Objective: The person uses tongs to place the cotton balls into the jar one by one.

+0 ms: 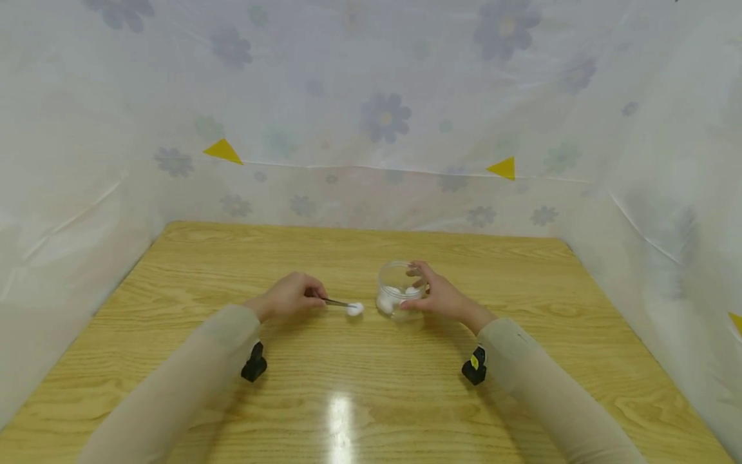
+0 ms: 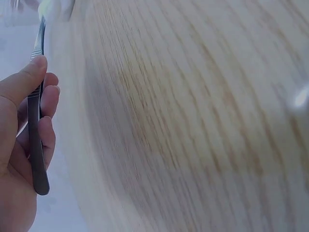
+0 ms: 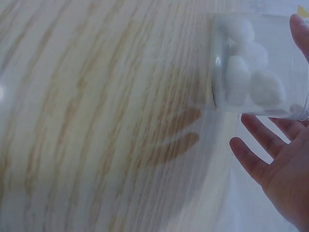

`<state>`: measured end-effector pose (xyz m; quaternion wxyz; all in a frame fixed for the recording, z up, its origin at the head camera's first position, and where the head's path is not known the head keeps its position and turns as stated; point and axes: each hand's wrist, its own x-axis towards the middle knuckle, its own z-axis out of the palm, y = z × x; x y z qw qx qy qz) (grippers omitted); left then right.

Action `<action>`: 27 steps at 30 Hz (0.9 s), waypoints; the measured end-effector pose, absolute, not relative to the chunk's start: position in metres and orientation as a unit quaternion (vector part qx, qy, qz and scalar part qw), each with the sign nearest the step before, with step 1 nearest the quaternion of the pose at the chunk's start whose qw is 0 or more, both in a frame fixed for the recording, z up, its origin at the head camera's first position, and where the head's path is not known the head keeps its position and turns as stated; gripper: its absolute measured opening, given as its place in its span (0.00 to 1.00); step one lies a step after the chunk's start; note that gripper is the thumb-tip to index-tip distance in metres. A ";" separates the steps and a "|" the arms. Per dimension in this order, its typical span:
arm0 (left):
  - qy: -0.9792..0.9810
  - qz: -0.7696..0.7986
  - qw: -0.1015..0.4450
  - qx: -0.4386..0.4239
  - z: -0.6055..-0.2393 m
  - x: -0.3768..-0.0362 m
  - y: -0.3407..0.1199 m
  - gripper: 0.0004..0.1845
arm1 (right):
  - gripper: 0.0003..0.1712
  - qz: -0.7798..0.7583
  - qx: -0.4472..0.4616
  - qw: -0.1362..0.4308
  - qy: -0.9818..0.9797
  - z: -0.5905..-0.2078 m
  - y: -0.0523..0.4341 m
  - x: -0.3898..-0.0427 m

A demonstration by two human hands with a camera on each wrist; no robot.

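A person sits at a wooden bench (image 1: pixel 371 399) walled in by translucent plastic sheeting (image 1: pixel 371 96) printed with faded flowers. Both forearms, in beige sleeves (image 1: pixel 174 386), reach forward, each with a small black camera strapped under the wrist.

The left hand (image 1: pixel 288 296) rests low on the bench and pinches a pair of thin metal tweezers (image 1: pixel 336 301). In the left wrist view the thumb presses along the top of the tweezers (image 2: pixel 35 121) while curled fingers back them from the other side, a narrow, closed grip that looks meant to keep the tips squeezed together. At those tips sits a white cotton ball (image 1: pixel 355 309), just above or touching the bench; which of the two cannot be told. It lies just to the left of a small clear jar (image 1: pixel 397 290).

The right hand (image 1: pixel 437 296) cups the jar from the right side, thumb near the base and fingers curved round its far wall, seemingly to hold it steady. The jar seems to lean slightly toward the left hand, though this is hard to judge. The right wrist view shows the jar (image 3: pixel 256 63) holding several more white cotton balls (image 3: pixel 251 77), with the fingers (image 3: pixel 256 159) spread loosely along the glass rather than clamped tight
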<state>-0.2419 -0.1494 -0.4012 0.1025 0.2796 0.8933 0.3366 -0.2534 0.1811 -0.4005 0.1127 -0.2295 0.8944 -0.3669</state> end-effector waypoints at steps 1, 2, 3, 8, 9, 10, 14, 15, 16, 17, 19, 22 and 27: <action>0.893 0.337 0.103 0.281 -0.401 -0.242 -0.149 0.04 | 0.52 -0.367 -0.229 0.112 0.895 -0.401 0.181 -0.254; 0.893 0.338 0.103 0.280 -0.401 -0.242 -0.150 0.04 | 0.52 -0.367 -0.229 0.113 0.894 -0.401 0.181 -0.254; 0.892 0.340 0.105 0.278 -0.400 -0.242 -0.150 0.04 | 0.52 -0.368 -0.228 0.113 0.894 -0.401 0.181 -0.254; 0.893 0.344 0.104 0.272 -0.397 -0.243 -0.151 0.06 | 0.53 -0.373 -0.230 0.113 0.892 -0.401 0.181 -0.253; 0.892 0.344 0.102 0.274 -0.397 -0.243 -0.151 0.06 | 0.53 -0.374 -0.230 0.113 0.891 -0.401 0.181 -0.253; 0.893 0.343 0.101 0.273 -0.396 -0.243 -0.152 0.06 | 0.53 -0.375 -0.230 0.113 0.891 -0.401 0.181 -0.253; 0.893 0.347 0.098 0.269 -0.393 -0.245 -0.152 0.07 | 0.53 -0.378 -0.231 0.113 0.889 -0.403 0.182 -0.255; 0.893 0.349 0.098 0.267 -0.392 -0.246 -0.152 0.07 | 0.53 -0.378 -0.232 0.113 0.889 -0.403 0.182 -0.255; 0.893 0.350 0.098 0.264 -0.391 -0.246 -0.152 0.07 | 0.53 -0.379 -0.232 0.113 0.889 -0.403 0.182 -0.254; 0.894 0.350 0.097 0.263 -0.390 -0.246 -0.152 0.07 | 0.53 -0.380 -0.233 0.114 0.888 -0.403 0.182 -0.254; 0.895 0.350 0.096 0.259 -0.388 -0.246 -0.151 0.08 | 0.53 -0.381 -0.233 0.115 0.887 -0.402 0.182 -0.254; 0.897 0.346 0.089 0.261 -0.385 -0.246 -0.151 0.08 | 0.53 -0.381 -0.233 0.115 0.887 -0.401 0.182 -0.253; 0.895 0.349 0.079 0.268 -0.380 -0.246 -0.150 0.08 | 0.53 -0.379 -0.232 0.116 0.888 -0.399 0.182 -0.252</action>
